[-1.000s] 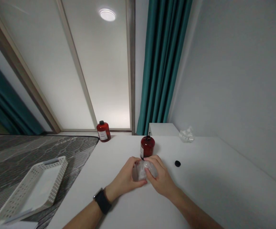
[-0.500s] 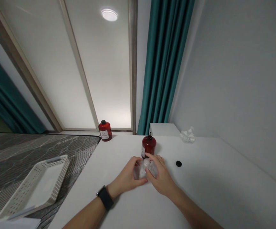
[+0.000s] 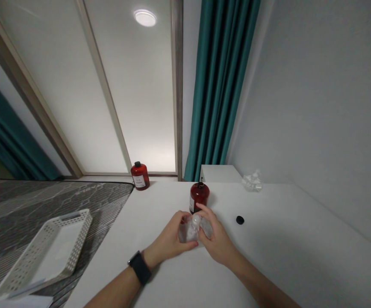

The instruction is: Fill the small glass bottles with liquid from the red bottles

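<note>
Left hand (image 3: 176,236) curls around one side of the clear container (image 3: 190,233); right hand (image 3: 216,238), part-closed, holds the other. Container is at the table (image 3: 269,261), just before the red bottle (image 3: 200,195). Forward nudge could topple that bottle; loose grip, drop the container.

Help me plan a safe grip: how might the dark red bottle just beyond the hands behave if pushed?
The dark red bottle looks stiff, holding a clean rounded shape. Its shiny surface may be slippery. Squat and upright, it would probably slide before tipping if pushed low.
</note>
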